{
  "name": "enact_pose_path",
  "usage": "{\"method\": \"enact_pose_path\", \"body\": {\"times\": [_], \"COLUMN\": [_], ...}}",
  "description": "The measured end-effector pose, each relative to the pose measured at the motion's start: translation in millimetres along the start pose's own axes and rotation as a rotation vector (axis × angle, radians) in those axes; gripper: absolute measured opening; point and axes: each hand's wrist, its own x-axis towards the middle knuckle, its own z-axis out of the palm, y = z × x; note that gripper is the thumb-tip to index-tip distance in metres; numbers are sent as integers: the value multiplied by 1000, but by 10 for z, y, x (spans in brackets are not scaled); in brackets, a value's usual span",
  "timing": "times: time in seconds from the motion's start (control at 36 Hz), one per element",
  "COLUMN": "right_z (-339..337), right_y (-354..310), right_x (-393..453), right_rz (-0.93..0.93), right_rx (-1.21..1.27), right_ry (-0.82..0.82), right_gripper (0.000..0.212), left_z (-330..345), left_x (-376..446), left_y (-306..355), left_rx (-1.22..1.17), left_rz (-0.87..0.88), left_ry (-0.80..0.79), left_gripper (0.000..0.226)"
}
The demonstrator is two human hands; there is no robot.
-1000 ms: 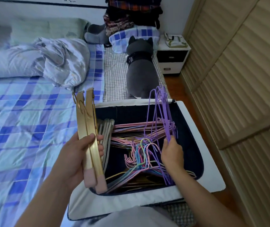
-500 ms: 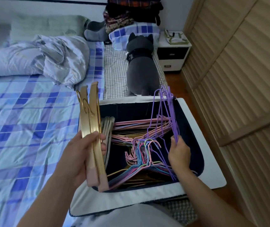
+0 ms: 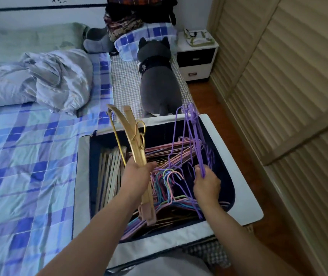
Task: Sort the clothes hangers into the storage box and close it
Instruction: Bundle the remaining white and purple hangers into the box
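Change: since the frame half a second back, the left hand (image 3: 137,172) has carried the wooden hangers (image 3: 134,140) from the box's left edge in over its middle, and they now lean with tops toward 11 o'clock instead of standing upright. The right hand's bundle has barely shifted.
Left hand: fingers curled round the wooden hangers at mid-length; their gold hooks stick out at 1 o'clock, and their lower ends, capped in pink, reach down to 5 o'clock over the box.
Right hand (image 3: 207,185): pinches a bundle of purple wire hangers (image 3: 194,140), held upright at the right side of the box, hooks at 12 o'clock.
Storage box (image 3: 244,198): open, white rim, dark lining, on the bed's edge. Inside, pale wooden hangers (image 3: 109,176) stand at 9 o'clock; a tangle of pastel wire hangers (image 3: 171,182) fills the middle.
Beyond the box: grey plush cat (image 3: 159,84) at 12 o'clock, crumpled quilt (image 3: 39,76) at 10 o'clock on the checked bedsheet (image 3: 25,166), nightstand (image 3: 197,56) at 1 o'clock, slatted wardrobe doors (image 3: 288,76) at 3 o'clock.
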Motion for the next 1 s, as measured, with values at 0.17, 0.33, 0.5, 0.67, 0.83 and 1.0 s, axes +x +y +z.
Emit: {"method": "enact_pose_path", "body": {"times": [0.17,0.33,0.5,0.67,0.83,1.0], "right_z": [1,11,-29,-118,-236,-284], "right_y": [24,99,129,63,35,-2], "right_x": [37,53,46,114,63,-54], "right_rz": [8,36,70,105,59,-24], "right_rx": [34,62,59,12,8,61], "right_ry": [-67,-122,-95,-13,40,-43], "right_gripper": [17,15,16,18,17,11], "left_z": [456,697,689,615,573,571], "left_x": [161,236,174,52,39,69], "left_y": [-376,-427,-426,-415,-382,-413], "left_rx": [228,213,182,97,101,109], "left_rz": [-96,-149,-172,-142,-145,-153], "left_ry": [65,66,44,14,-6,5], "left_gripper": [3,3,8,6,12,18]}}
